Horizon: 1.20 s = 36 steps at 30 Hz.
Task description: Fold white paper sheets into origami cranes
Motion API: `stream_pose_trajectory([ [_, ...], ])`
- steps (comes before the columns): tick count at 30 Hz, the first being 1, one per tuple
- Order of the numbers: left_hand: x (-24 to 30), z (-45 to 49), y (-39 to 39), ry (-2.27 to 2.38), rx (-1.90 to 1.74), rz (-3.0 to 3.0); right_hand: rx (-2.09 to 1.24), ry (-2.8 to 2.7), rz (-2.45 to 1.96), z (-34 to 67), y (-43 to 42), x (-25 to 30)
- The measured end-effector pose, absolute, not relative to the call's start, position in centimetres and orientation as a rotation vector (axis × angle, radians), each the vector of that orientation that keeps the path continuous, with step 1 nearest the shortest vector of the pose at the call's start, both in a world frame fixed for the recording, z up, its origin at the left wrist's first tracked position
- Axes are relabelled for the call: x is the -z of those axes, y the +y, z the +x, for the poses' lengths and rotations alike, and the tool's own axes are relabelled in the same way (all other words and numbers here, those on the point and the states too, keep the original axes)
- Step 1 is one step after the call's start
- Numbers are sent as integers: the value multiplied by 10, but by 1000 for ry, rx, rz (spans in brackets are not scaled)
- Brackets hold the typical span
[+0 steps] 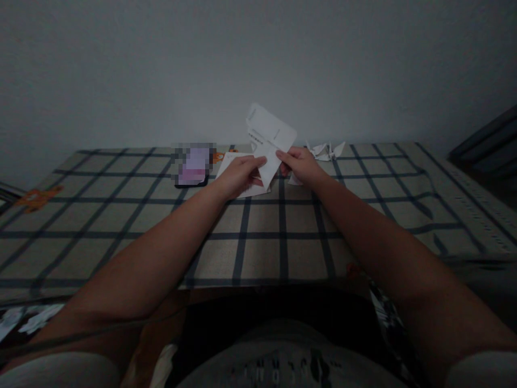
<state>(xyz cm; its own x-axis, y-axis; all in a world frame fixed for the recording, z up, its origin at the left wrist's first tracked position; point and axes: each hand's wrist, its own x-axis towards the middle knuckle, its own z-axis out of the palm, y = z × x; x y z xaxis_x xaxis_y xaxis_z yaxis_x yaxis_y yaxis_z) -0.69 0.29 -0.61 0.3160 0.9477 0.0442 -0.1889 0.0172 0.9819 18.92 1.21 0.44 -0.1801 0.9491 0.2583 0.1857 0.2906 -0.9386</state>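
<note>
A partly folded sheet of white paper (271,129) with small dark print is held up above the table, its lower end narrowing to a point. My left hand (242,173) pinches its left side, thumb on the near face. On the right side, my right hand (299,163) grips the same sheet between thumb and fingers. Under my left hand lies more white paper (230,161) on the cloth, partly covered by the hand. Just beyond my right hand rest folded white paper cranes (327,151).
A phone (193,167), its screen pixelated, lies to the left on a checked tablecloth (262,253). Orange clips (39,198) sit at the cloth's edges. A plain grey wall (258,64) stands right behind the table. Something dark and slatted (488,145) is at the far right.
</note>
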Motion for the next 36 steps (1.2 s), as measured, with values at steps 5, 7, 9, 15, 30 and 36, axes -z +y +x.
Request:
stream_pose_trajectory([
  [5, 10, -8, 2, 762, -971, 1293, -978, -1538, -1066, 189, 12, -6],
  [7, 10, -8, 2, 764, -974, 1306, -965, -1540, -1060, 189, 12, -6],
  [9, 8, -8, 0, 765, -971, 1282, -948, -1545, -1061, 189, 12, -5],
  [15, 3, -7, -3, 739, -884, 1205, -905, -1504, -1036, 192, 17, -2],
  [30, 0, -7, -4, 734, -879, 1195, -869, -1478, -1018, 189, 17, 0],
  [36, -4, -5, -8, 757, -891, 1165, -862, -1486, -1044, 189, 14, -3],
])
